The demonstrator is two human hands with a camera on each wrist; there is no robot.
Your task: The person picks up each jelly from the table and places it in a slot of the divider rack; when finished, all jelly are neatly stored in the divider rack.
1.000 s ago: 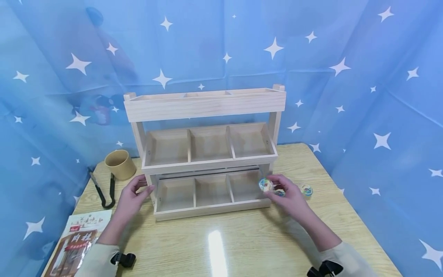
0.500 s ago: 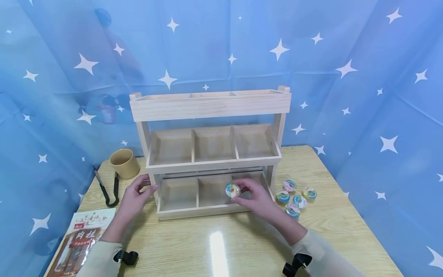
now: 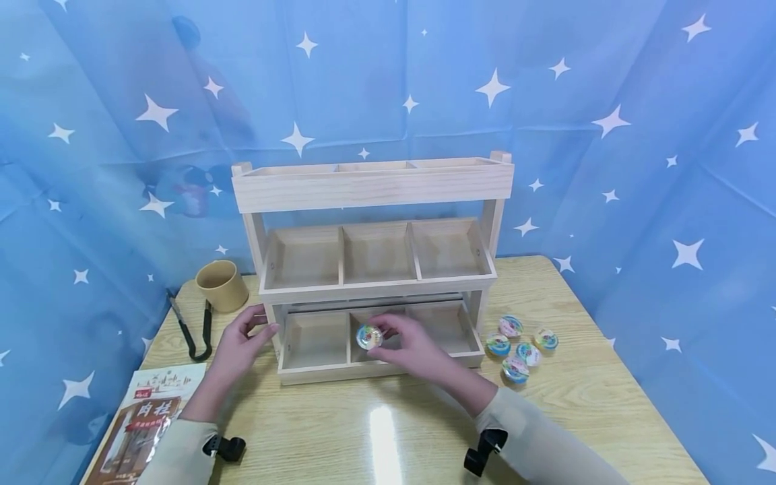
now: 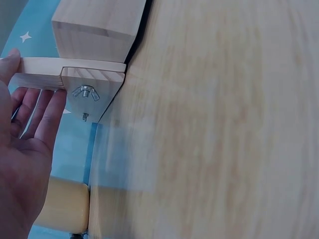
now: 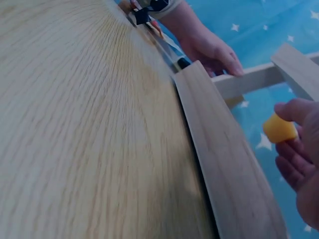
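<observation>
My right hand [image 3: 410,345] pinches a jelly cup [image 3: 369,337], its colourful printed lid towards me, in front of the middle compartment of the bottom tier. In the right wrist view the cup's body [image 5: 279,128] looks yellow between thumb and fingers. The pale wooden rack [image 3: 376,185] has three tiers, each split into three compartments. At its left side my left hand [image 3: 238,343] grips the upright post, thumb in front and fingers behind. The left wrist view shows that post [image 4: 40,69] between thumb and fingers, next to a wing nut [image 4: 85,91].
Several jelly cups [image 3: 516,368] lie on the table right of the rack. A tan cup [image 3: 222,286], black-handled tongs [image 3: 192,337] and a printed packet [image 3: 145,421] are at the left. A blue star-patterned curtain [image 3: 388,81] hangs behind the table [image 3: 327,431].
My right hand has carried the jelly cup leftward from the rack's right end to the middle compartment, uncovering the cups on the table. The left hand stays on the post; the view shifts slightly.
</observation>
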